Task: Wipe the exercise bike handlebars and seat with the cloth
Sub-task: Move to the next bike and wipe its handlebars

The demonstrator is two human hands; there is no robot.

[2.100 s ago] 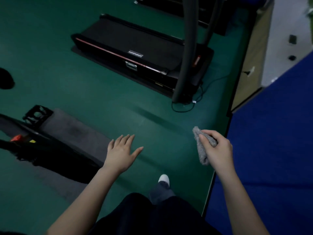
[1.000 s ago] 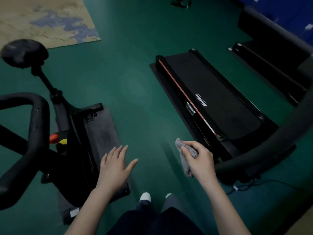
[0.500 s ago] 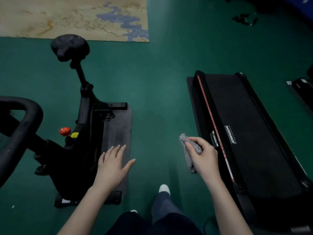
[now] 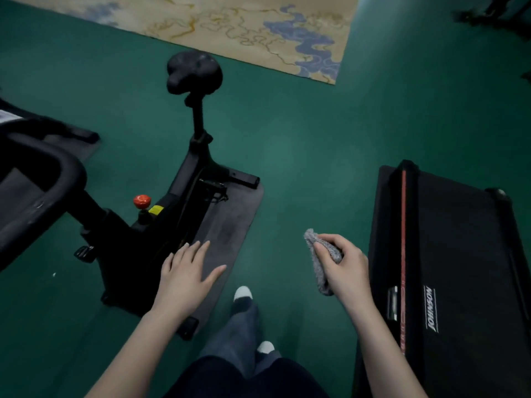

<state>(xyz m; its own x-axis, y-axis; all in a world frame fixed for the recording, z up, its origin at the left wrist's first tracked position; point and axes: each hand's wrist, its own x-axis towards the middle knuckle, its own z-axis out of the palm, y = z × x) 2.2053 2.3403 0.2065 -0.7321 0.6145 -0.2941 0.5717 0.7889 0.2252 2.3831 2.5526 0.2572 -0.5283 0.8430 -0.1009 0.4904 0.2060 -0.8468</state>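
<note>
A black exercise bike (image 4: 172, 214) stands on a dark mat (image 4: 232, 225) at left centre. Its black seat (image 4: 195, 71) is at the upper middle on a post. The thick black handlebars (image 4: 43, 193) curve along the left edge. My right hand (image 4: 344, 268) grips a bunched grey cloth (image 4: 319, 265) in the air to the right of the bike. My left hand (image 4: 186, 277) hovers with fingers spread over the near end of the bike and mat, holding nothing. Neither hand touches the bike.
A black treadmill (image 4: 454, 268) lies on the green floor at right, close to my right hand. A beige and blue patterned rug (image 4: 244, 27) lies beyond the seat. A red knob (image 4: 141, 201) sticks out of the bike frame. My feet (image 4: 243, 293) are on the floor between bike and treadmill.
The view has swung left from the treadmills onto the bike, and the seat has come nearer the middle. Both hands keep their pose, the right still holding the cloth.
</note>
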